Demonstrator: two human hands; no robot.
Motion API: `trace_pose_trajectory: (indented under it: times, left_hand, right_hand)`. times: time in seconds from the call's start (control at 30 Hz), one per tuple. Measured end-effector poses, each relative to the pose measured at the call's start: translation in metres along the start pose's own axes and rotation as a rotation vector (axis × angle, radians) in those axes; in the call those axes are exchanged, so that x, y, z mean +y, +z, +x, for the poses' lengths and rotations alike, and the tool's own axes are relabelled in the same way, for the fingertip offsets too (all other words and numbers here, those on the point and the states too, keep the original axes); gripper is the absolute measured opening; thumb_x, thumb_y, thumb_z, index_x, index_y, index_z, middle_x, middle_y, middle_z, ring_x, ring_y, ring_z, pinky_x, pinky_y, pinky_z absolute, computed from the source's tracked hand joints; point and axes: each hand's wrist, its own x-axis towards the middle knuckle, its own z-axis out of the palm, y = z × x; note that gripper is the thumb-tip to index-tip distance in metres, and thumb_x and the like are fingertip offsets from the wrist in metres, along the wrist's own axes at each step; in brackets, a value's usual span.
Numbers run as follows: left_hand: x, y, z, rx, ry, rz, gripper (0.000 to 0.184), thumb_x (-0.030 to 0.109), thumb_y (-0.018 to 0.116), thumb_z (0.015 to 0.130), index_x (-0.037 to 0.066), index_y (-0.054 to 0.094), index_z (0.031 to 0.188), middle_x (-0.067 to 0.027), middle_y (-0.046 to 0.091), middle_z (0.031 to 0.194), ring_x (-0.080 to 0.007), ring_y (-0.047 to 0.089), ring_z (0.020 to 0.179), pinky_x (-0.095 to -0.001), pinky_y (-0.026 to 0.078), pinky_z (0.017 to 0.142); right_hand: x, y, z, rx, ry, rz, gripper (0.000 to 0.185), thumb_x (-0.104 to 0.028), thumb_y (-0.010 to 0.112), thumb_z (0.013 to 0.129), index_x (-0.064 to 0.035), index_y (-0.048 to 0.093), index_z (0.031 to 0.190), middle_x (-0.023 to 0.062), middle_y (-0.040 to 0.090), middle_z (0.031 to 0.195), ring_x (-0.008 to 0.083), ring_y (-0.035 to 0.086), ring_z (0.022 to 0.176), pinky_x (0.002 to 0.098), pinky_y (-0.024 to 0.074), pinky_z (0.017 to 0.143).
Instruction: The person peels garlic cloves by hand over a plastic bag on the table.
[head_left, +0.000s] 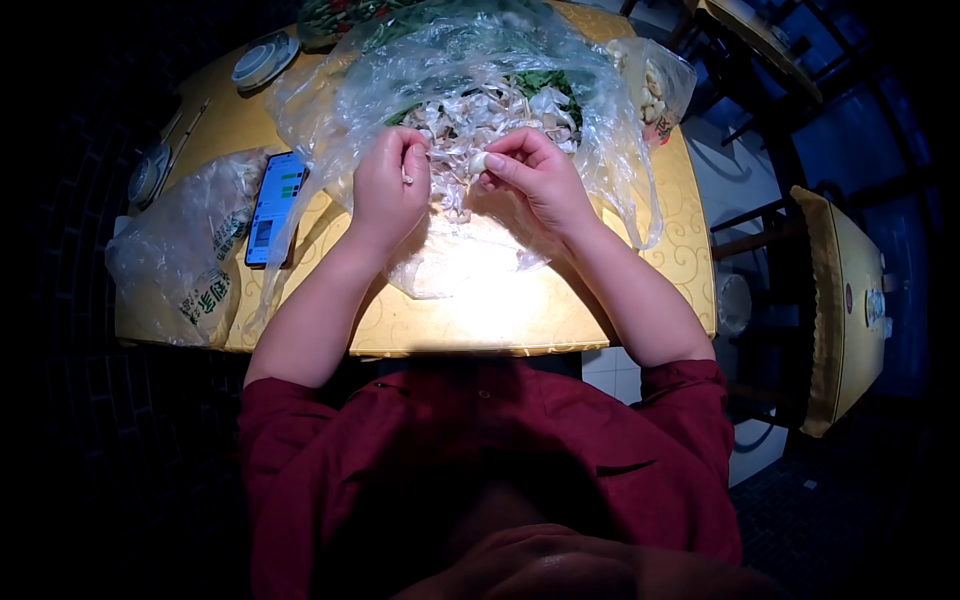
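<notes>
Right fingers (512, 172) pinch a smooth clove (479, 162); left fingers (414, 160) curl together near papery skins (462, 112)

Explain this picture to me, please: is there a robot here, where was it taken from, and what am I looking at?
No robot here, just a person's two bare hands. The single picture comes from a camera worn on the head, looking down, so the red sleeves are the wearer's own.

On the yellow table, papery skins lie among clear plastic, with leafy greens behind. To the left are a lit phone and a printed plastic bag; at the far right, a bag of pale pieces.

The right hand pinches a white clove, probably garlic. The left hand is curled, with a small pale bit showing; I can't tell what it is.
</notes>
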Motion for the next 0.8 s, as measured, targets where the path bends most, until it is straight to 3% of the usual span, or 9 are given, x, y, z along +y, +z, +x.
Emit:
trace_pose_trajectory:
  times: [0.07, 0.17, 0.27, 0.47, 0.8]
  left_hand:
    - [0.001, -0.002, 0.003, 0.089, -0.05, -0.008, 0.005, 0.008, 0.053, 0.081, 0.003, 0.054, 0.083, -0.0115, 0.056, 0.074, -0.0272, 0.057, 0.067, -0.0332, 0.045, 0.061]
    - [0.002, -0.001, 0.001, -0.083, -0.041, -0.046, 0.005, 0.008, 0.056, 0.079, 0.004, 0.058, 0.081, -0.011, 0.057, 0.074, -0.0253, 0.057, 0.067, -0.0317, 0.046, 0.061]
    - [-0.001, 0.005, 0.0, -0.11, 0.126, -0.003, 0.008, 0.011, 0.059, 0.078, 0.004, 0.061, 0.081, -0.01, 0.059, 0.074, -0.0233, 0.057, 0.066, -0.0304, 0.046, 0.062]
    - [0.013, -0.001, -0.002, -0.38, 0.036, -0.161, 0.018, 0.02, 0.064, 0.075, 0.004, 0.061, 0.082, -0.0098, 0.059, 0.073, -0.0234, 0.057, 0.065, -0.0317, 0.046, 0.061]
    - [0.019, -0.003, -0.004, -0.476, 0.114, 0.017, 0.02, 0.02, 0.067, 0.072, 0.004, 0.058, 0.08, -0.0111, 0.055, 0.07, -0.0261, 0.056, 0.064, -0.0345, 0.045, 0.058]
  right_hand:
    - [-0.002, -0.002, 0.001, 0.007, 0.009, 0.062, 0.016, -0.006, 0.059, 0.083, 0.0002, 0.053, 0.096, 0.0061, 0.058, 0.085, 0.0129, 0.057, 0.077, 0.0241, 0.0483, 0.069]
    - [-0.002, -0.002, 0.002, -0.005, 0.02, 0.027, 0.016, -0.007, 0.057, 0.084, 0.0002, 0.052, 0.098, 0.0054, 0.056, 0.086, 0.0125, 0.056, 0.076, 0.0237, 0.0478, 0.069]
    - [0.003, 0.001, 0.001, -0.042, 0.019, -0.01, 0.016, -0.01, 0.054, 0.087, -0.0004, 0.052, 0.1, 0.0043, 0.054, 0.088, 0.011, 0.054, 0.076, 0.0226, 0.0462, 0.07]
    - [0.006, 0.002, 0.0, -0.094, 0.014, -0.211, 0.017, -0.015, 0.051, 0.089, -0.0026, 0.05, 0.101, 0.0018, 0.052, 0.086, 0.0076, 0.049, 0.071, 0.0196, 0.0423, 0.066]
    - [0.005, 0.001, 0.0, -0.086, 0.105, -0.271, 0.015, -0.018, 0.052, 0.089, -0.004, 0.051, 0.094, -0.0016, 0.051, 0.074, 0.0036, 0.047, 0.065, 0.0168, 0.0381, 0.057]
